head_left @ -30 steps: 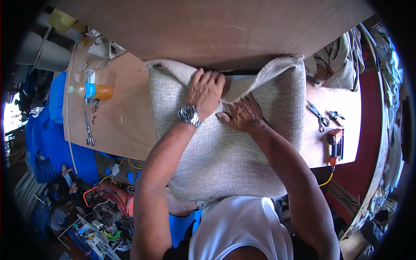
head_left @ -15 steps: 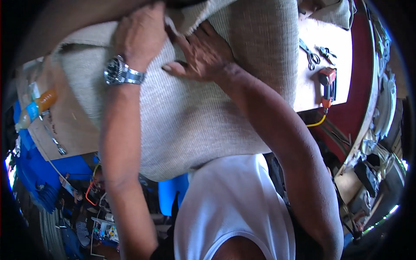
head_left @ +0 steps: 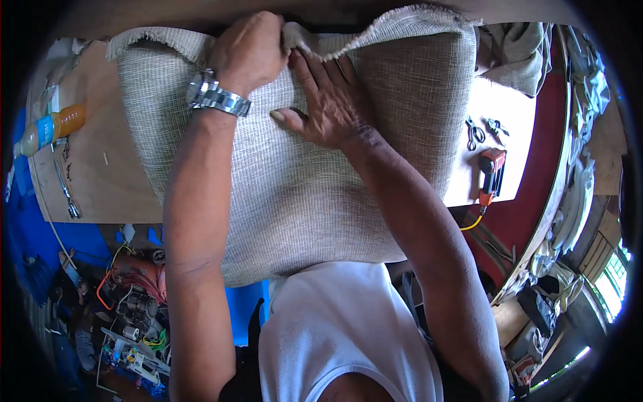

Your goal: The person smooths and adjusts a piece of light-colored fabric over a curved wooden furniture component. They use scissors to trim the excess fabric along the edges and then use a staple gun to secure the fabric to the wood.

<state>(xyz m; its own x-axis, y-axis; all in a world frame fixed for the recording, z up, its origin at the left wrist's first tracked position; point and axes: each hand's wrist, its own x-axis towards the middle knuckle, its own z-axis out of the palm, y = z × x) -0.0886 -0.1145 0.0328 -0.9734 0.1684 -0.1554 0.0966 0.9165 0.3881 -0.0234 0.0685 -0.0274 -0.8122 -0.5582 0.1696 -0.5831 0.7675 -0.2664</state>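
A large cushion [head_left: 281, 201] covered in beige-grey woven fabric lies on the workbench, its near end against my white shirt. Along its far end runs a loose, frayed fabric edge [head_left: 375, 30]. My left hand [head_left: 249, 50], with a metal watch at the wrist, is closed on this edge left of the middle; its fingertips are hidden. Just to its right, my right hand [head_left: 333, 104] presses flat on the cushion with fingers stretched out and thumb apart. The fingertips of that hand reach the frayed edge and are partly covered by it.
On a white surface at the right lie scissors [head_left: 475, 134], a small plier-like tool [head_left: 496, 130] and an orange-black air stapler [head_left: 492, 173] with a yellow hose [head_left: 473, 224]. A bottle of orange liquid [head_left: 67, 120] lies at the left. Folded fabric [head_left: 512, 57] sits far right.
The view has shifted, so more of the frayed far edge shows. My left hand stays closed at the fabric edge; my right hand stays pressed on the cushion with its fingers stretched.
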